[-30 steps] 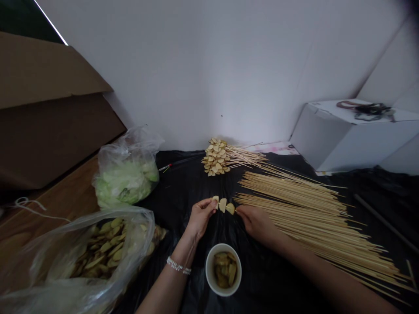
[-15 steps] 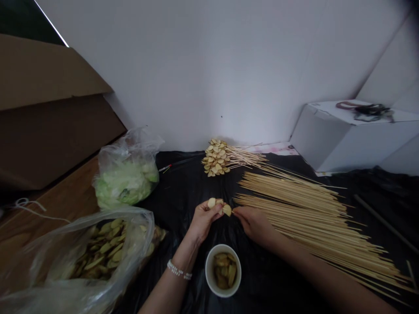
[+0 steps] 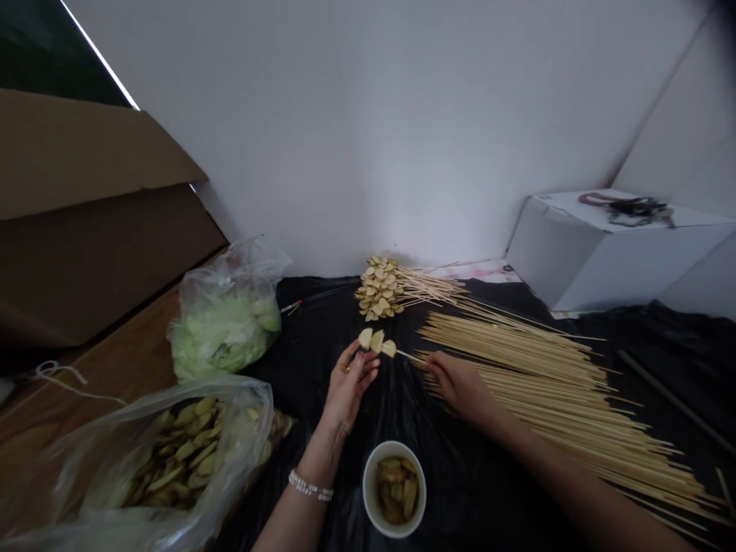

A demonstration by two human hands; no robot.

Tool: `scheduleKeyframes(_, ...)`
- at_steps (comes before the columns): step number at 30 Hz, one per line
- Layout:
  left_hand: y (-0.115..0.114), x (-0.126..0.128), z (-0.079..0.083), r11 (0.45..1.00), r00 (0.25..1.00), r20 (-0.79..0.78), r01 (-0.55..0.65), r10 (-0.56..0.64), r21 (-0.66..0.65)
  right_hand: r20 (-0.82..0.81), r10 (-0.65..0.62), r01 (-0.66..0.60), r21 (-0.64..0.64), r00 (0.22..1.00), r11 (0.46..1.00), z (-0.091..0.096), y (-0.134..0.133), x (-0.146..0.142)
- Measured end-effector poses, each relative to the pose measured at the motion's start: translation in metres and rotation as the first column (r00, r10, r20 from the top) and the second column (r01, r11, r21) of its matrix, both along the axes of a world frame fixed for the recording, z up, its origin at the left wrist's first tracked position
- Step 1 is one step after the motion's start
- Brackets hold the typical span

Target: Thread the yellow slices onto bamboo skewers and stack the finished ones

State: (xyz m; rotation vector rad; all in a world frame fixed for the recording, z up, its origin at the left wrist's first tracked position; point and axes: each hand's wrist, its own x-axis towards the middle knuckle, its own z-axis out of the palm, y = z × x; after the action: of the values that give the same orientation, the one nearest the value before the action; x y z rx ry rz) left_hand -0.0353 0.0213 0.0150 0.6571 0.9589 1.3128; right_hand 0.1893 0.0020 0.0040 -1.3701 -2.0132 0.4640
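Note:
My right hand (image 3: pixel 463 386) pinches a thin wooden skewer (image 3: pixel 409 356) over the black plastic sheet. Threaded on the skewer's far end are three pale half-round potato slices (image 3: pixel 376 341). My left hand (image 3: pixel 348 383), with a beaded bracelet on the wrist, is just below and beside the slices. Its fingers are stretched and apart, the fingertips close to the leftmost slice; whether they touch it I cannot tell. In front of me, between my forearms, stands a white cup (image 3: pixel 368 491) with darker slices (image 3: pixel 396 491) inside.
Filled skewers (image 3: pixel 379 287) lie piled at the back. Many bare skewers (image 3: pixel 552 391) spread to the right. On the left are an open plastic bag (image 3: pixel 261 391) of slices and a bag of pale green vegetables (image 3: pixel 224 330). A cardboard box (image 3: pixel 86 253) and white box (image 3: pixel 609 253) flank the sheet.
My left hand has loosened its fingers from the slices, which now show in a row on the skewer. My right hand has shifted slightly right along with the skewer. The view has tilted up a little.

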Motion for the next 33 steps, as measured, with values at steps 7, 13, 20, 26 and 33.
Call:
scheduleKeyframes(7, -0.003, 0.008, -0.009, 0.989, 0.977, -0.156, 0.143, -0.148, -0.046, -0.030, -0.155, 0.157, 0.133, 0.987, 0.978, -0.002, 0.017, 0.022)
scheduleKeyframes(13, 0.001, 0.003, -0.018, 0.982, 0.971, -0.146, 0.184, -0.187, -0.032, 0.033, -0.250, 0.232, 0.275, 0.968, 0.933, 0.014, 0.033, 0.058)
scheduleKeyframes(20, 0.004, 0.001, -0.023, 0.977, 0.963, -0.168, 0.209, -0.211, -0.028, -0.041, -0.412, 0.411, 0.219, 0.910, 0.885, 0.035, 0.076, 0.093)
scheduleKeyframes(26, 0.006, -0.001, -0.027, 0.976, 0.960, -0.178, 0.215, -0.218, -0.039, -0.072, -0.395, 0.401, 0.193, 0.916, 0.895, 0.045, 0.141, 0.059)
scheduleKeyframes(33, 0.007, -0.002, -0.031, 0.973, 0.951, -0.208, 0.224, -0.229, -0.048, -0.016, -0.324, 0.319, 0.218, 0.946, 0.922, 0.046, 0.199, 0.009)
